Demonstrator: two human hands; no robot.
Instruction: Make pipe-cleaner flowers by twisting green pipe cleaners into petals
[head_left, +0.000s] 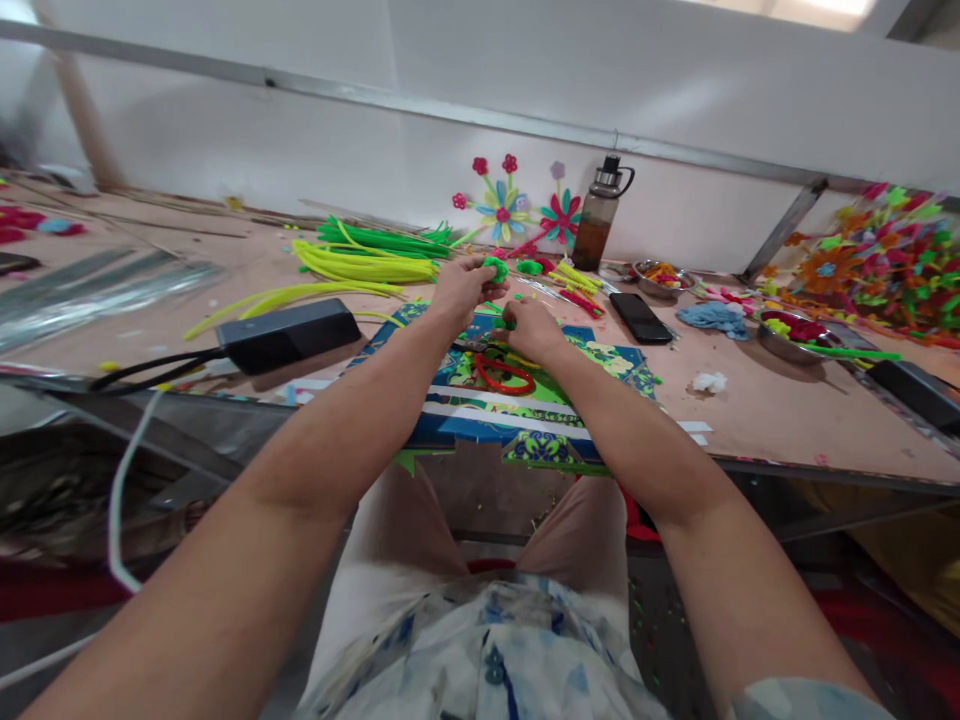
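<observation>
My left hand (459,290) is raised over the work board, its thumb and fingers pinched on a small curled green pipe cleaner piece (495,268). Lower and to the right, my right hand (534,330) has its fingers bent together near the board; a bit of green shows at the fingertips, but what they hold is partly hidden. Just below it lie scissors with red-orange handles (504,378) on the blue patterned cardboard (469,430). Another curled green piece (530,267) rests on the table behind my hands.
Yellow pipe cleaners (360,265) and green ones (382,238) lie at the back left, near a black box-shaped device (289,335). Rightward are a bottle (596,220), a phone (641,317), metal bowls (795,345), a blue cloth (712,318) and finished flowers (840,270).
</observation>
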